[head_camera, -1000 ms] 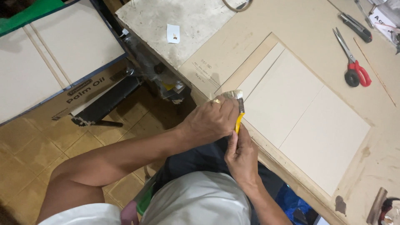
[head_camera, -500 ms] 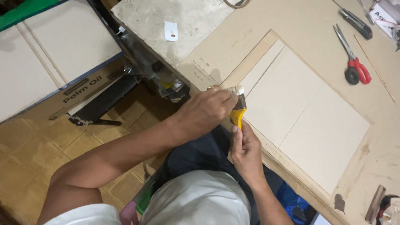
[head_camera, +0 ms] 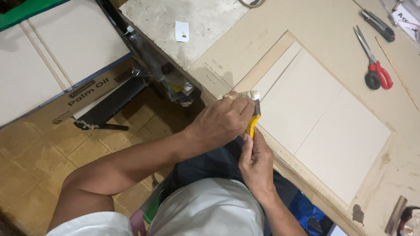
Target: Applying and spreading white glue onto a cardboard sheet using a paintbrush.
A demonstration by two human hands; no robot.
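We see both hands close together in the middle of the frame. The left hand (head_camera: 221,122) wraps the top of a yellow knife (head_camera: 252,124). The right hand (head_camera: 256,159) pinches its lower end. The knife stands up-and-down, beside the pale board (head_camera: 323,122).

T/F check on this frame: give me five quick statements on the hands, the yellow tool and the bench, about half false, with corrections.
1. Both hands grip the yellow-handled tool at the bench edge. True: left hand up near its head, right hand on the handle.
2. The red-handled scissors lie in the right hand. False: they rest on the bench, apart from both hands.
3. Pale rectangular boards lie flat on the bench. True.
4. The left hand wears a ring. True.
5. The floor is carpeted. False: it is brown tile.
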